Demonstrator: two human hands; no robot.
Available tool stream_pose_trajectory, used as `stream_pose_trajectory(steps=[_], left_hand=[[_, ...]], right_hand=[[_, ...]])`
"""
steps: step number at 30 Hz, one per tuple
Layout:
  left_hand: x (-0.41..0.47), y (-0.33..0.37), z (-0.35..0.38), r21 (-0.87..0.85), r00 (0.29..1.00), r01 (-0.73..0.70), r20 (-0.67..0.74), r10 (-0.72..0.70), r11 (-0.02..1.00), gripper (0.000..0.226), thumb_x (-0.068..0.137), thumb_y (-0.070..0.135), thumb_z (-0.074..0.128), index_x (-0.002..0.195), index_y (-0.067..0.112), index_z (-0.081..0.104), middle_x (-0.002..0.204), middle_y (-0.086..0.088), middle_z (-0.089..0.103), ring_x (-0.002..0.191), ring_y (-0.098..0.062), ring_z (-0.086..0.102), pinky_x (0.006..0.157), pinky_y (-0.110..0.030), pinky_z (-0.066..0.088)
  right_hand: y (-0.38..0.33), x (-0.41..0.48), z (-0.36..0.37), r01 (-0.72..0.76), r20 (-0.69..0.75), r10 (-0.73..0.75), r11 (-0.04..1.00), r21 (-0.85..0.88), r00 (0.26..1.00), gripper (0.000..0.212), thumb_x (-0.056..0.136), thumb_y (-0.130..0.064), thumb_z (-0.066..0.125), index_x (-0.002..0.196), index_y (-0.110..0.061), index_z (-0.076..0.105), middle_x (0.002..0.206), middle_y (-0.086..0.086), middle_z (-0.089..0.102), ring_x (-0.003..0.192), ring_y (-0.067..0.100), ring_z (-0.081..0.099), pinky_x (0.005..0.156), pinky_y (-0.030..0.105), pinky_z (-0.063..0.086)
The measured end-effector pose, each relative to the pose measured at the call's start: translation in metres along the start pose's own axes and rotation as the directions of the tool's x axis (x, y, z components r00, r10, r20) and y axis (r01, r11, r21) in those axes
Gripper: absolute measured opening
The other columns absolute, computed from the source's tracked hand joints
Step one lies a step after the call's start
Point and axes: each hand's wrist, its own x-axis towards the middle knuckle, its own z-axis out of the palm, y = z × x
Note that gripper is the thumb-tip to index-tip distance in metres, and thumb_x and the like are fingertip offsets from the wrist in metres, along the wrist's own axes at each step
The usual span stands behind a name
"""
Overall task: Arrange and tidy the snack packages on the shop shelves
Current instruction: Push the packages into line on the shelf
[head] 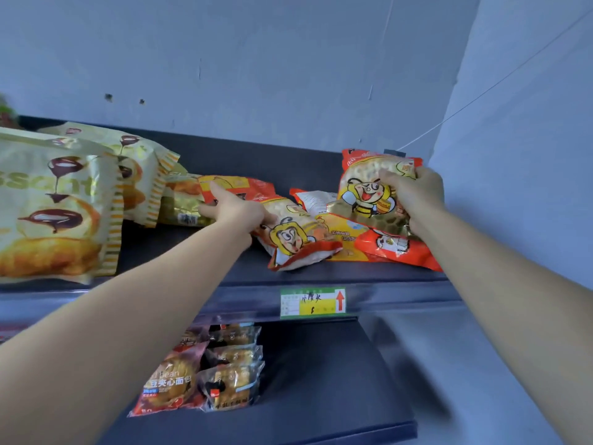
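Several orange bee-print snack bags lie on the dark top shelf (353, 277). My right hand (414, 194) grips one bee bag (362, 191) and holds it upright above the others at the shelf's right end. My left hand (234, 207) rests on a second bee bag (288, 232) that lies flat in the middle, with the index finger stretched out and pointing to the back left. Another orange bag (378, 245) lies flat beneath the held one.
Large gold croissant bags (54, 207) stand at the left of the top shelf, a small gold pack (183, 200) beside them. A price label (313, 301) hangs on the shelf edge. Bread packs (199, 367) sit on the lower shelf (321, 396). A wall closes the right side.
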Motion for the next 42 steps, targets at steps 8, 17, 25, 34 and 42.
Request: stream_pose_trajectory(steps=[8, 17, 25, 34, 42], left_hand=[[0.000, 0.027, 0.004, -0.146, 0.888, -0.458, -0.117, 0.445, 0.877, 0.100, 0.080, -0.013, 0.058, 0.152, 0.034, 0.008, 0.140, 0.001, 0.019, 0.094, -0.010, 0.044, 0.063, -0.011, 0.042], [0.010, 0.033, 0.016, 0.064, 0.786, -0.617, 0.019, 0.618, 0.784, 0.058, 0.084, -0.008, 0.060, 0.128, 0.030, 0.051, 0.138, -0.002, 0.021, 0.116, -0.017, 0.044, 0.080, -0.016, 0.046], [0.022, 0.038, 0.011, -0.146, 0.888, -0.451, 0.027, 0.460, 0.880, 0.040, 0.085, 0.053, 0.064, 0.098, 0.015, 0.063, 0.128, 0.004, 0.028, 0.112, -0.014, 0.046, 0.105, -0.038, 0.039], [0.052, 0.033, -0.002, -0.099, 0.929, -0.369, -0.013, 0.370, 0.924, 0.061, 0.049, 0.066, 0.081, 0.085, 0.018, 0.071, 0.120, -0.006, 0.058, 0.099, -0.023, 0.065, 0.091, -0.043, 0.054], [0.041, 0.035, -0.008, -0.421, 0.950, -0.209, 0.125, 0.284, 0.883, 0.032, 0.069, 0.028, 0.086, 0.090, 0.011, 0.069, 0.099, -0.010, 0.074, 0.084, -0.028, 0.073, 0.081, -0.045, 0.058]], right_hand=[[0.007, 0.014, -0.015, 0.128, 0.020, -0.129, 0.991, 0.039, 0.991, 0.014, 0.085, -0.019, 0.069, 0.097, -0.016, 0.063, 0.081, -0.009, 0.063, 0.067, 0.002, 0.059, 0.048, 0.012, 0.044], [-0.012, 0.014, 0.003, 0.167, 0.130, -0.201, 0.957, 0.237, 0.971, 0.021, 0.083, -0.006, 0.069, 0.085, -0.023, 0.058, 0.085, -0.005, 0.069, 0.070, 0.013, 0.067, 0.065, 0.029, 0.055], [-0.018, -0.013, 0.059, 0.066, 0.412, -0.153, 0.974, 0.218, 0.898, 0.023, 0.081, 0.002, 0.069, 0.085, -0.017, 0.057, 0.087, 0.001, 0.067, 0.075, 0.016, 0.066, 0.066, 0.028, 0.053], [-0.022, 0.000, 0.053, -0.104, 0.713, -0.128, 0.956, 0.273, 0.690, 0.018, 0.088, -0.005, 0.062, 0.078, -0.015, 0.051, 0.076, -0.001, 0.063, 0.069, 0.011, 0.061, 0.063, 0.025, 0.051], [-0.018, -0.003, 0.073, -0.108, 0.691, -0.204, 0.919, 0.379, 0.693, 0.017, 0.085, -0.008, 0.065, 0.077, -0.015, 0.051, 0.074, -0.001, 0.066, 0.069, 0.011, 0.061, 0.063, 0.021, 0.049]])
